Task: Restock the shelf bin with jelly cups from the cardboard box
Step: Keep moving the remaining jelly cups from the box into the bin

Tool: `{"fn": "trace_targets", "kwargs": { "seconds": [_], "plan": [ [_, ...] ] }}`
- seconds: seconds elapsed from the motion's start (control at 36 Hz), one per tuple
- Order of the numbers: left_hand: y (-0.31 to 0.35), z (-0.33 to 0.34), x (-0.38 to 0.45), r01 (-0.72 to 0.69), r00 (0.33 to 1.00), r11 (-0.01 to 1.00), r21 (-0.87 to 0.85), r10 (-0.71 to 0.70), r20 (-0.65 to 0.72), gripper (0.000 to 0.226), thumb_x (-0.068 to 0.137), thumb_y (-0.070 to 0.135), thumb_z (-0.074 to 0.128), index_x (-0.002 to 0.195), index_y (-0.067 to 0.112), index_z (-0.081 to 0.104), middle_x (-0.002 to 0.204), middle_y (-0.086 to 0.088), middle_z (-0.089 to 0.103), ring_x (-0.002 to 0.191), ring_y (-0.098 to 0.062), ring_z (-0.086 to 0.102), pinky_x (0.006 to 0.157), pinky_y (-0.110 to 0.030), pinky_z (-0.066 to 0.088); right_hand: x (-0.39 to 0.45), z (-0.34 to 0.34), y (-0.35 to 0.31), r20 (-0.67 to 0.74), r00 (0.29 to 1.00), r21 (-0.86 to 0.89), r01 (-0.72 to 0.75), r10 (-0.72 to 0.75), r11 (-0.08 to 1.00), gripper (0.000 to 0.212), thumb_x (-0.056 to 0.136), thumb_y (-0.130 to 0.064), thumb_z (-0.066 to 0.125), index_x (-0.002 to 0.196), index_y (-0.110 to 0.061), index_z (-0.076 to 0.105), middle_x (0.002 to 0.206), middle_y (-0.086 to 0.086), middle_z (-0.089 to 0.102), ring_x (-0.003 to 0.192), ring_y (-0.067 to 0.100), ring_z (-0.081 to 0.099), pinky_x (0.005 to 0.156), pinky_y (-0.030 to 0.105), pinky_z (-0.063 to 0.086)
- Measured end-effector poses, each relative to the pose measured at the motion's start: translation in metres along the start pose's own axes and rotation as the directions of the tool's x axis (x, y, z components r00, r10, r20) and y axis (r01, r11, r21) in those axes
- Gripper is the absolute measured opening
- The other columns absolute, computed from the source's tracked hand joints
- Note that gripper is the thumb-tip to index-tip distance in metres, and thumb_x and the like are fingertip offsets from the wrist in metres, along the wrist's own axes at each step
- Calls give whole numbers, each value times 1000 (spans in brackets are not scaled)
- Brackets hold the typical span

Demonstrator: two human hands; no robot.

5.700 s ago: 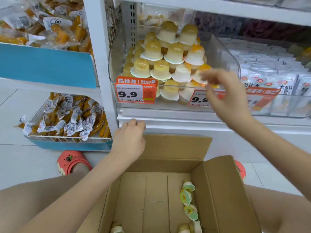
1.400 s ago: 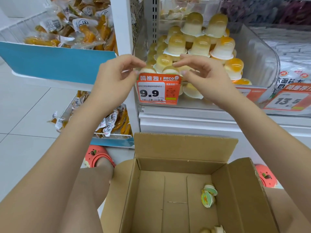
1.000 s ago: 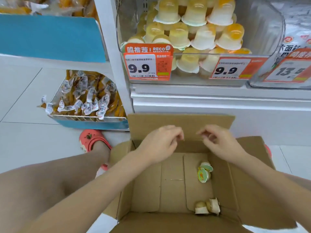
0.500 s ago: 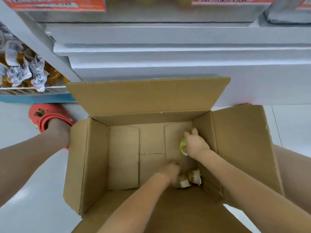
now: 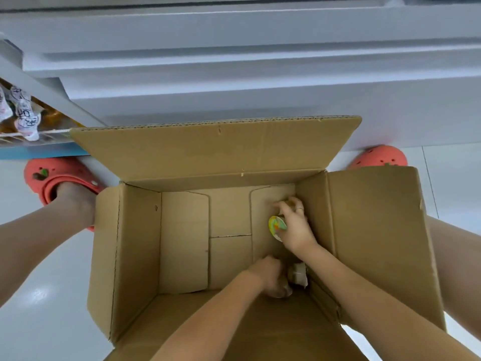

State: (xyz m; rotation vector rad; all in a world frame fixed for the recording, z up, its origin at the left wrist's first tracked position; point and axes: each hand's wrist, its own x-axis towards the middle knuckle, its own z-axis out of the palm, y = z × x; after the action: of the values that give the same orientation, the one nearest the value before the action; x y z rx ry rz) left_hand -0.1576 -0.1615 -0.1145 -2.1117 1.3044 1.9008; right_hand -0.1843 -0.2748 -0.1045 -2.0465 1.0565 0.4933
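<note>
- Two hands are seen in the head view, both reaching deep into the box [image 5: 135,243], which stands open on the floor below the shelf [image 5: 234,74].
- Curled round a cup [image 5: 277,225] is the right hand [image 5: 295,227]; the cup lies on its side against the right wall, its printed lid turned to the left. A second cup may be held under the far fingers, but this cannot be told.
- Curled likewise are the fingers of the left hand [image 5: 270,276], at the near right corner, seemingly closed on a cup [image 5: 282,290] that is mostly hidden beneath it; what exactly is pinched cannot be told.
- Just beside that hand, another cup [image 5: 298,274] rests on the box floor, untouched.
- No bin is visible in this view; it is judged to be above, out of frame.
- Little weight is expected of each cup, so several can likely be carried per hand.
- Thin plastic walls are judged to yield somewhat under a squeeze, and the foil lid is judged the weak point, liable to puncture or peel if pressed.
- Smooth, tapered sides are likely slippery; hold is best taken round the body just under the wider rim, where the flange stops the cup sliding out.
- Few cups appear to remain, so the box is judged nearly emptied.
</note>
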Motion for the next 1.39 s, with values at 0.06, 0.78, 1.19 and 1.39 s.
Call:
{"fn": "trace_targets", "kwargs": {
  "seconds": [0.06, 0.78, 1.19, 1.39],
  "plan": [
    [-2, 3, -1, 23, 999, 999, -43, -21, 33, 51, 77, 35, 73, 116, 8, 55, 120, -14, 57, 104, -31, 58, 71, -33, 44, -7, -1, 0, -15, 1000, 127, 0, 2, 992, 63, 78, 7, 66, 128, -28, 48, 147, 5, 19, 124, 20, 41, 106, 25, 34],
    [3, -173, -244, -386, 868, 683, -620, 42, -494, 42, 81, -4, 66, 118, 7, 50, 107, -13, 64, 90, -21, 68, 87, -35, 56, -117, -149, -140, -163, 830, 69, 549, -533, 833, 40, 72, -12, 79, 96, -36, 60, 109, -7, 61, 104, 9, 55, 93, 23, 44],
    [41, -207, -323, -680, 190, 733, -28, 139, -972, 40, 80, 25, 72, 97, 37, 39, 101, 6, 57, 77, -9, 61, 58, -25, 51, -171, -225, -199, -527, 621, 322, 778, -580, 540, 31, 77, -1, 75, 99, -20, 64, 102, -5, 68, 95, 12, 66, 82, 28, 54],
    [68, -256, -336, -596, -175, 753, 278, 216, -960, 40, 81, 27, 68, 117, 32, 51, 109, 20, 47, 107, -16, 55, 85, -44, 51, -155, -267, -236, -720, 407, 173, 889, -562, 423, 31, 81, 0, 69, 97, -25, 63, 101, -1, 68, 94, 8, 66, 81, 27, 53]
  ]
}}
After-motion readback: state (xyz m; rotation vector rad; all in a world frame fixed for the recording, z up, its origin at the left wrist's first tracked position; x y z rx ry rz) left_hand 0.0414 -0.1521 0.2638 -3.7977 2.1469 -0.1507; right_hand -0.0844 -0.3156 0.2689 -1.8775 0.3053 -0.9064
